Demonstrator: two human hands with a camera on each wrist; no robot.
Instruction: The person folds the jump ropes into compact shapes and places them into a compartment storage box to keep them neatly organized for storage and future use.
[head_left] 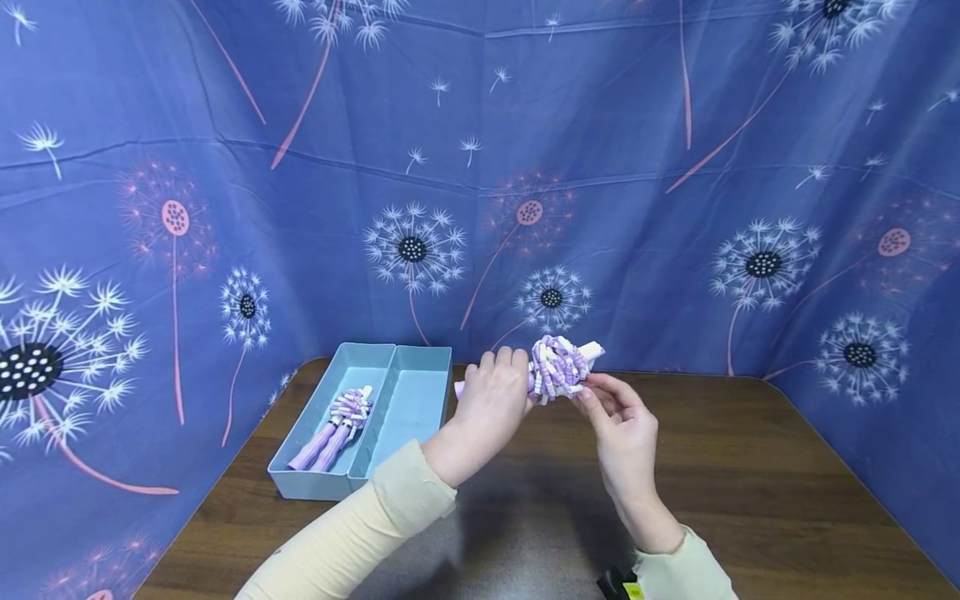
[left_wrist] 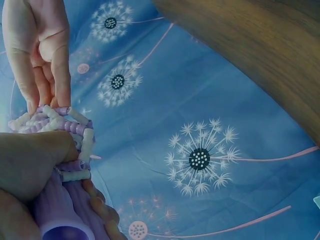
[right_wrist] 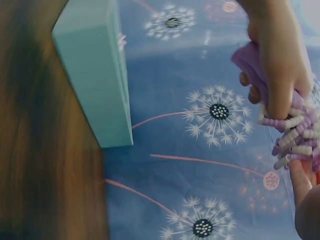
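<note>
My left hand (head_left: pixel 491 392) grips the purple handles of a beaded jump rope (head_left: pixel 557 368), raised above the table. Its white and lilac beads are bunched beyond that fist, and a white end sticks out on the right. With thumb and fingertips, my right hand (head_left: pixel 628 429) pinches the lower right edge of the bunch. The left wrist view shows the hollow end of one purple handle (left_wrist: pixel 67 231) below the left fingers. Left of the hands, a second bundled jump rope (head_left: pixel 350 410) lies in a blue-green divided tray (head_left: pixel 311 486), in its left compartment.
The brown wooden table (head_left: pixel 750 475) runs under both hands. A blue dandelion-print cloth (head_left: pixel 637 208) hangs behind and at the sides. Near the right sleeve, a black object with a yellow label (head_left: pixel 621 585) shows at the front edge of view.
</note>
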